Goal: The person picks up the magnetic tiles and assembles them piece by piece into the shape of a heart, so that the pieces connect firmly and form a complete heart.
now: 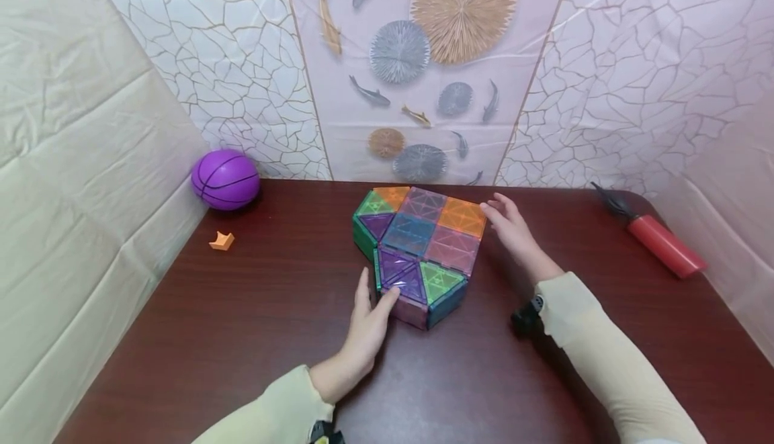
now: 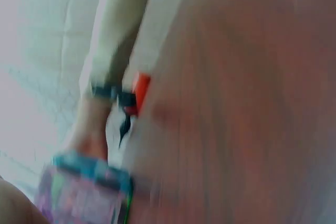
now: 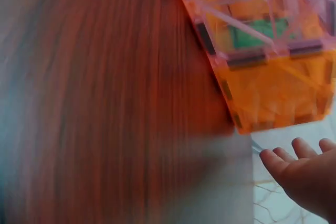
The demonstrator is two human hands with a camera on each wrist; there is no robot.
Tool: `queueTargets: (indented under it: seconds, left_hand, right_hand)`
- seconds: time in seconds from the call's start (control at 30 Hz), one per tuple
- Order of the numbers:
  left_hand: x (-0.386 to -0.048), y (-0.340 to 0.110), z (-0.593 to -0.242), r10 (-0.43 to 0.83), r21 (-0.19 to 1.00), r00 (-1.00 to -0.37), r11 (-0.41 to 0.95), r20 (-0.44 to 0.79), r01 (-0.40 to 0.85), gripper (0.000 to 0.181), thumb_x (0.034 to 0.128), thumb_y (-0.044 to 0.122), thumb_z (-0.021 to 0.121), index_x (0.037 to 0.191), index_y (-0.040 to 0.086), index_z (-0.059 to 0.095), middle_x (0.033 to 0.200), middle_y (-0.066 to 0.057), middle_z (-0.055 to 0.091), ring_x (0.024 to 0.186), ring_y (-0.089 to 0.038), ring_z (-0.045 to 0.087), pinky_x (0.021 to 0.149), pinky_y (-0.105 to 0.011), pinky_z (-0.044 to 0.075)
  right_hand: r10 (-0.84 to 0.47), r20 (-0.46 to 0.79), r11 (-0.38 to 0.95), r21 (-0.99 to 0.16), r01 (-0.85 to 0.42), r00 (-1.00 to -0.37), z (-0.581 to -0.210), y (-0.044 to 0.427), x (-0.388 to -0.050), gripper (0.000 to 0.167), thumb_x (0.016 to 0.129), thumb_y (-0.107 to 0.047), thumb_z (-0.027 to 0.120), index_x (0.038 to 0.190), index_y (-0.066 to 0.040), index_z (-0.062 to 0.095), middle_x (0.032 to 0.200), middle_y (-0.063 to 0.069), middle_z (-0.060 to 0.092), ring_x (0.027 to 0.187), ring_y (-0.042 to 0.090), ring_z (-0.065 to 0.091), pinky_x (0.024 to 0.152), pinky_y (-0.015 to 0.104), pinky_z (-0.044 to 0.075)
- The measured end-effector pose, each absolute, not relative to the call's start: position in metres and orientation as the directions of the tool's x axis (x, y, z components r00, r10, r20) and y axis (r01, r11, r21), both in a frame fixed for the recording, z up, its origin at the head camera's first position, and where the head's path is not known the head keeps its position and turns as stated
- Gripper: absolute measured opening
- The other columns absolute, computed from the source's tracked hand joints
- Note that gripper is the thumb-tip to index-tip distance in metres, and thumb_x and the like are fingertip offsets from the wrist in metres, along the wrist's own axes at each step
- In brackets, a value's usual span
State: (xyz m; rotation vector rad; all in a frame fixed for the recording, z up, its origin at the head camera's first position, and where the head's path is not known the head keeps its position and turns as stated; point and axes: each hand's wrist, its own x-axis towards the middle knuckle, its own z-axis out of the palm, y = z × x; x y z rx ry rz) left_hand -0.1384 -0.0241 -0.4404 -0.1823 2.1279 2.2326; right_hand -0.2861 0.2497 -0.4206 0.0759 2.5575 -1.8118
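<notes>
A low, box-like structure of translucent magnetic tiles sits on the table. Its top mixes orange, blue, pink, purple and green squares and triangles; green, pink and blue tiles form the side walls seen from the head. At its near left corner is my left hand, fingers straight, the thumb tip at the purple top edge. My right hand is beside the far right corner with loosely extended fingers. In the right wrist view, a gap shows between that hand and the orange side tile. The left wrist view is blurred.
A purple ball stands at the table's back left, with a small orange notched piece nearer. On the right lies a red cylinder with a black end. Patterned sheeting hangs behind the brown table.
</notes>
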Motion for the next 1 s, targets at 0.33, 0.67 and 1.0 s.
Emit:
queueTargets:
  seconds: [0.33, 0.67, 1.0]
  left_hand:
    - [-0.119, -0.011, -0.440, -0.024, 0.989, -0.996, -0.119, -0.090, -0.087, 0.080, 0.0960, 0.025, 0.060, 0.155, 0.007, 0.009, 0.161, -0.013, 0.009, 0.147, -0.031, 0.003, 0.116, -0.054, 0.003]
    - [-0.139, -0.006, -0.444, -0.068, 0.986, -0.996, -0.161, -0.058, -0.046, 0.076, 0.0962, 0.022, 0.058, 0.154, 0.006, 0.012, 0.158, -0.013, 0.021, 0.146, -0.027, 0.014, 0.117, -0.047, 0.011]
    - [-0.172, -0.022, -0.437, -0.107, 0.984, -0.988, -0.154, -0.107, -0.090, 0.065, 0.0940, 0.021, 0.061, 0.148, 0.006, 0.028, 0.125, -0.016, 0.055, 0.100, -0.020, 0.058, 0.091, -0.032, 0.045]
  right_hand:
    - [0.068, -0.138, 0.322, -0.934, 0.152, -0.988, -0.431, 0.230, -0.294, 0.068, 0.097, -0.050, 0.048, 0.148, -0.008, 0.031, 0.141, 0.019, 0.043, 0.112, 0.028, 0.048, 0.104, 0.042, 0.036]
    - [0.215, -0.105, 0.302, -0.938, 0.168, -0.971, -0.430, 0.226, -0.279, 0.062, 0.097, -0.046, 0.050, 0.140, -0.004, 0.039, 0.137, 0.019, 0.045, 0.112, 0.028, 0.047, 0.101, 0.039, 0.038]
    - [0.275, -0.165, 0.239, -0.943, 0.233, -0.947, -0.423, 0.235, -0.241, 0.056, 0.094, -0.041, 0.058, 0.129, 0.000, 0.044, 0.127, 0.016, 0.047, 0.094, 0.013, 0.052, 0.086, 0.025, 0.046]
